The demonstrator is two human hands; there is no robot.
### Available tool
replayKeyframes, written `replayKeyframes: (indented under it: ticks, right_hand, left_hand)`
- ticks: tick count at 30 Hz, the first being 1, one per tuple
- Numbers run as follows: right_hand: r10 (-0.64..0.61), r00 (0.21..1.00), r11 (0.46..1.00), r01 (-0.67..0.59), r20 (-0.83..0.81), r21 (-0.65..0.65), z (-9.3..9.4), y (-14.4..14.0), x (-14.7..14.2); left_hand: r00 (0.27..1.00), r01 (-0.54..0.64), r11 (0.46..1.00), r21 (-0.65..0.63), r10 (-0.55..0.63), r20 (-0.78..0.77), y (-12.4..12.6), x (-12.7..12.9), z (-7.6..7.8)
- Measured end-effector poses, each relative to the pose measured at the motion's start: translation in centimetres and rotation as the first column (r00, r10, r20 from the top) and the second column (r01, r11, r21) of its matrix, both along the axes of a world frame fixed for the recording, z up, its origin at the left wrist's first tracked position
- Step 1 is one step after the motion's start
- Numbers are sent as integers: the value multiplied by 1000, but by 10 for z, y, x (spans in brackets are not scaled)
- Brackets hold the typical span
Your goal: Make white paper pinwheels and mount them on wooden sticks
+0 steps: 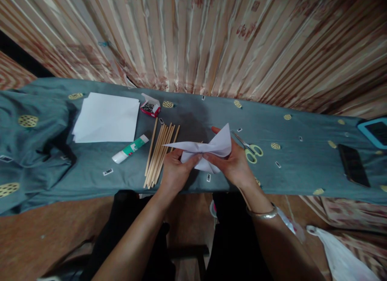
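The table (287, 168) carries a paper stack (107, 117) at left and sticks (159, 154) pointing away. Over its near edge, the folded paper (208, 148) lies crosswise, its long tip pointing left. Left hand (174, 171) and right hand (234, 165), each grip closed, pinch it. Scissors (250, 148) lie just right.

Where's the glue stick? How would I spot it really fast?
Look at the long table with the blue-grey cloth. Left of the hands, the glue stick lies between the white paper stack and the wooden sticks. It is the only stubby white tube with green on it.
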State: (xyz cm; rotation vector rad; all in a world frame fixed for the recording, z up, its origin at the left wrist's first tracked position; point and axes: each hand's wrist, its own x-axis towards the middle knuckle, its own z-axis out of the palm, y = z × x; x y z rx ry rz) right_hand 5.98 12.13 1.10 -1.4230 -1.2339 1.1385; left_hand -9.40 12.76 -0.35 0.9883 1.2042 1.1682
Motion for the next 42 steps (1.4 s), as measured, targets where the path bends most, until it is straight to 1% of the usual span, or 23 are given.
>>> replayKeyframes:
  ticks: [5, 9, 12, 18, 22, 27, 30, 34, 39, 42]
  right_hand:
    - [-1, 1000, 1000, 1, -6, -18, 1, 0, -1]
    - [-8, 1000, 1000, 7, -9, -25, 3, 0, -1]
    - [-4, 1000, 1000, 4, -8, -17, 3, 0, -1]
    - [-4, 1000, 1000, 4, -15, -28, 3, 0, 0]
    - [-33, 999, 999, 34, 24, -27, 3, 0, -1]
    - [-26, 998, 999, 28, 65, -22, 5, 0, -2]
    - [-52, 995, 998, 53, 89, -13, 6, 0, -2]
    - [-51, 997, 998, 53, 57, -33, 7, 0, -3]
    - [-48, 998, 998, 49, 29, -26, 4, -1, -2]
    - [-40, 999, 998, 40, -6, -37, 4, -2, -2]
  left_hand:
    - [1000, 12, 1000, 11, -11, -29, 0, 0, 2]
    - [999, 15, 1000, -9, -15, -38, -1, 0, 0]
    - [999, 25, 1000, 11, -24, -31, 0, 0, -1]
    - [999, 29, 999, 20, -28, -31, 1, 1, 4]
    - [1000, 8, 1000, 16, -7, -26, 1, 2, 4]
    - [1000, 5, 1000, -4, -5, -17, 1, 3, 3]
    - [1000, -3, 1000, -22, 3, 9, 2, 3, 2]
    - [999, 1, 998, -59, 1, 44, 1, 3, 1]
    - [998, 17, 991, -135, -8, 69, 0, 2, 0]
    - [997, -1, 988, -153, 12, 71, 1, 3, 0]
